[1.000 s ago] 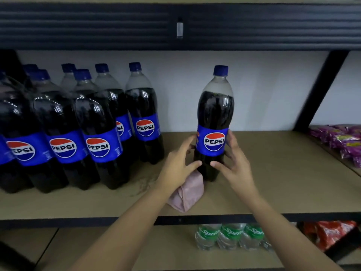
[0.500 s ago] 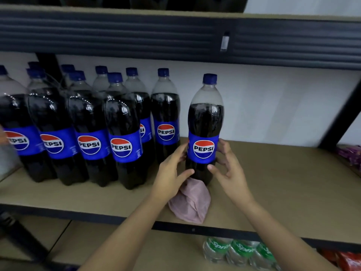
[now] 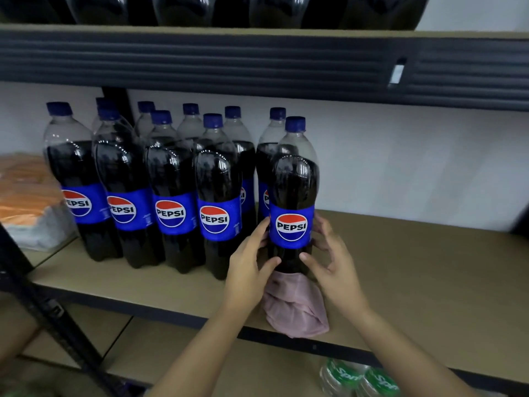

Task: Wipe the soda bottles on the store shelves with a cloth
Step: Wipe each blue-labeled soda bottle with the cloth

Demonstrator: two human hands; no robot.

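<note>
Both hands (image 3: 289, 270) grip one Pepsi bottle (image 3: 293, 193) (base hidden by pink cloth (image 3: 296, 308)).

bottle row (image 3: 171, 196) blocks left, shelf (image 3: 415, 267) open right

Green Sprite bottles (image 3: 360, 379) lie on the lower shelf (image 3: 177, 356), bottom right. Orange packets (image 3: 25, 193) in clear wrap sit at far left. A small white tag (image 3: 397, 73) hangs on the dark ribbed beam (image 3: 229, 61) overhead.
</note>
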